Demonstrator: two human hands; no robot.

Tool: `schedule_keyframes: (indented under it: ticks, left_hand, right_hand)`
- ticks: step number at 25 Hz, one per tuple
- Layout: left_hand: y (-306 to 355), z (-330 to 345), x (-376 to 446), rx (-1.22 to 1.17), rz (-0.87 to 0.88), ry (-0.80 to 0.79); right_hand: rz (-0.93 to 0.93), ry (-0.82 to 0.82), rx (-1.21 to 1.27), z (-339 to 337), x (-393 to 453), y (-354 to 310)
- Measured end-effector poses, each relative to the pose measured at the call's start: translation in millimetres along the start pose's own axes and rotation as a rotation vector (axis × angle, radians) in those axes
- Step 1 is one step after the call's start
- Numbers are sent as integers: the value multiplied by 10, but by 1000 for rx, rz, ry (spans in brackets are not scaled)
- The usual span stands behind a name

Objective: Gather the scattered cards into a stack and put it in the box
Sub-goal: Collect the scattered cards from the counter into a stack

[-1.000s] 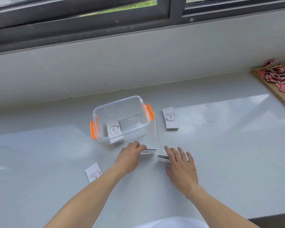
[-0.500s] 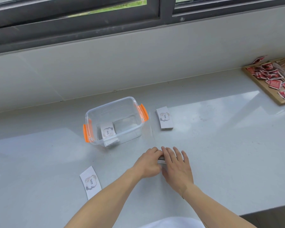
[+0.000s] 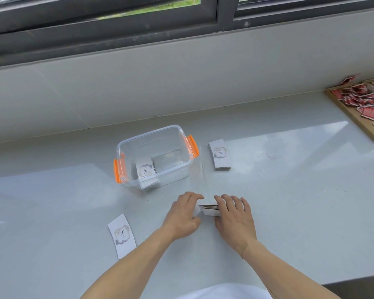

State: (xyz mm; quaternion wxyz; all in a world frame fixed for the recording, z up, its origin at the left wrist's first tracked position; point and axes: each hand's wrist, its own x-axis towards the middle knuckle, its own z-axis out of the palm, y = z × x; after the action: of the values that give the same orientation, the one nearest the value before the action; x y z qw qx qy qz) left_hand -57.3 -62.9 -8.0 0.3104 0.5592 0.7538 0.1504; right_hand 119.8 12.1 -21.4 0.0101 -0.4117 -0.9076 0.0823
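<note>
On the pale grey counter (image 3: 289,201) under a dark-framed window (image 3: 117,22), both hands meet just in front of the clear plastic box (image 3: 153,156). The left hand (image 3: 183,216) is curled, fingers bent down onto the left end of a small pile of cards (image 3: 209,210); the right hand (image 3: 233,214) lies flatter, fingers fairly spread, pressing on the pile's right end. The 2 hands squeeze the cards between them, so each one has a hold on the pile rather than lying free. Only a narrow strip of the pile shows between the hands, its top edge dark and its front edge white; how many cards it has cannot be told.

The box stands open, with an orange latch (image 3: 192,146) on its right end and another on its left. Inside, toward the left, lies 1 stack of white cards (image 3: 145,169) with a framed word printed on top.

Just right of the box, apart from it, a second stack of cards (image 3: 219,155) rests on the counter, face up. To the left of the person's left forearm a single card (image 3: 121,235) reading "love" lies flat, well apart from the hands.

At the far right edge sits a wooden tray (image 3: 352,117) heaped with red packets (image 3: 363,100)
</note>
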Motion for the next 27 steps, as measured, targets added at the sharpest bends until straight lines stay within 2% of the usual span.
schedule_keyframes:
  ticks: [5, 7, 12, 20, 22, 27]
  left_hand:
    - [-882, -566, -500, 503, 49, -83]
    - [-1182, -816, -693, 658, 40, -169]
    - [-1528, -1147, -963, 851, 39, -383]
    - [-1528, -996, -960, 859, 78, -347]
    - [-1497, -1017, -949, 785, 20, -291]
    - [-1188, -913, -781, 429, -154, -63]
  right_hand:
    - [-8, -12, 2, -13, -3, 1]
    - [-17, -9, 8, -18, 4, -3]
    - [-22, -7, 1, -31, -4, -3]
    - [-14, 10, 18, -15, -26, -13]
    - [-12, 6, 24, -15, -20, -13]
    - [-9, -13, 22, -8, -22, -13]
